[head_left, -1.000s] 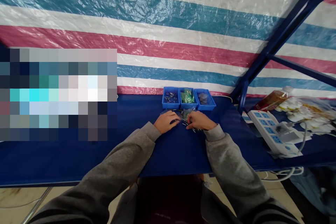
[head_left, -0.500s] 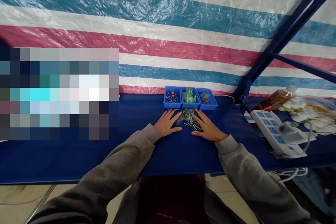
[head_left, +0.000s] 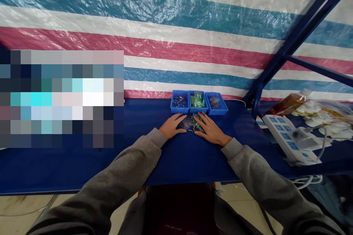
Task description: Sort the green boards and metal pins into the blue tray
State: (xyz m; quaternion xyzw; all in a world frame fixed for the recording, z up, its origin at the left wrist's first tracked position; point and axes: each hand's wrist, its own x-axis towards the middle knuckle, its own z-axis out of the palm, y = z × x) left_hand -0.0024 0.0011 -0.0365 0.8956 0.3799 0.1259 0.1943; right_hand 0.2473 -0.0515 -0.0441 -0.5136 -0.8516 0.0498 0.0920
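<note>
My left hand (head_left: 171, 126) lies flat and open on the blue table (head_left: 179, 158), fingers spread, just left of a small pile of metal pins and green parts (head_left: 193, 123). My right hand (head_left: 210, 131) rests open on the right side of that pile, palm down, its fingers touching the pile's edge. Neither hand holds anything. Behind the pile stand three small blue bins in a row: the left bin (head_left: 179, 102) holds metal pins, the middle bin (head_left: 198, 101) green parts, the right bin (head_left: 216, 103) dark parts.
A striped tarp (head_left: 176, 36) hangs behind the table. A dark blue frame post (head_left: 278, 58) slants up at the right. Beyond it lie a white power strip (head_left: 286, 136), a bottle (head_left: 288, 104) and white plastic pieces (head_left: 317, 112).
A second ago both hands were curled over the pile, fingering small parts. They opened and spread flat beside it, then drew slightly closer around the pile.
</note>
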